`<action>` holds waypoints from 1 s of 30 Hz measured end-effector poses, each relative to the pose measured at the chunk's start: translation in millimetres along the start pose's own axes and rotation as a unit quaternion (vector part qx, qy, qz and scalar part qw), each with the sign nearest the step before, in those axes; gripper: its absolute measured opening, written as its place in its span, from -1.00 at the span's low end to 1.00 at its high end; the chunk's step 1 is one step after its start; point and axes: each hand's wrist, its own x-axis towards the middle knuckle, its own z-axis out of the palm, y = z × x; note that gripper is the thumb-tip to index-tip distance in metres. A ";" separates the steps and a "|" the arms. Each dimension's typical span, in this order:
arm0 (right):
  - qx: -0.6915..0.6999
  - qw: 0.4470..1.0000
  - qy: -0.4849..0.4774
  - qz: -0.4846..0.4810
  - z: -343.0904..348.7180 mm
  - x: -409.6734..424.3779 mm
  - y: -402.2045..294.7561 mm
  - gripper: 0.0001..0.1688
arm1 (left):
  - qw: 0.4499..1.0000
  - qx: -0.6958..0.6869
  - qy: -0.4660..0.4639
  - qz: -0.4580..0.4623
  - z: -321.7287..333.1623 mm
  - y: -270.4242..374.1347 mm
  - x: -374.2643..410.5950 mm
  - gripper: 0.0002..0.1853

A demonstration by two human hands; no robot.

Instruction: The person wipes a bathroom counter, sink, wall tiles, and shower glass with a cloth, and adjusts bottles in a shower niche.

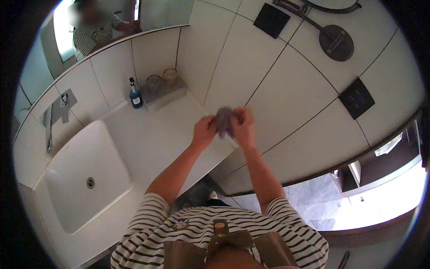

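A small bunched grey-purple cloth [224,121] hangs between my two hands, above the right end of the white countertop [164,134]. My left hand [204,131] grips its left side. The fingers of my right hand [245,125] pinch it on the right, near the tiled wall. Slight blur hides the exact shape of the cloth. Both forearms reach forward from striped sleeves.
To the left lies a white sink basin [87,198] below a wall-mounted faucet [49,131]. A blue soap pump bottle [135,97] stands beside a grey tray [164,92] with two glasses. On the tiled wall are a black socket plate [356,98] and a folding-arm mirror [336,43].
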 end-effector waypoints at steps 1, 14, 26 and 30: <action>-0.003 0.999 0.036 -0.026 -14.7 17.3 -22.0 -0.76 | 0.998 -0.041 0.048 0.028 12.6 18.7 19.3 -0.79; -0.527 0.772 0.202 -0.293 -157.5 78.8 -56.2 -0.46 | 0.951 0.031 0.047 0.305 134.1 195.8 99.3 -0.63; -0.405 0.905 0.127 -0.025 -171.8 28.4 -18.5 -0.63 | 0.893 0.177 0.106 0.401 156.4 191.7 60.6 -0.59; -0.381 0.905 0.142 -0.126 -182.9 46.6 -55.8 -0.52 | 0.861 0.198 0.149 0.444 155.1 220.0 91.4 -0.58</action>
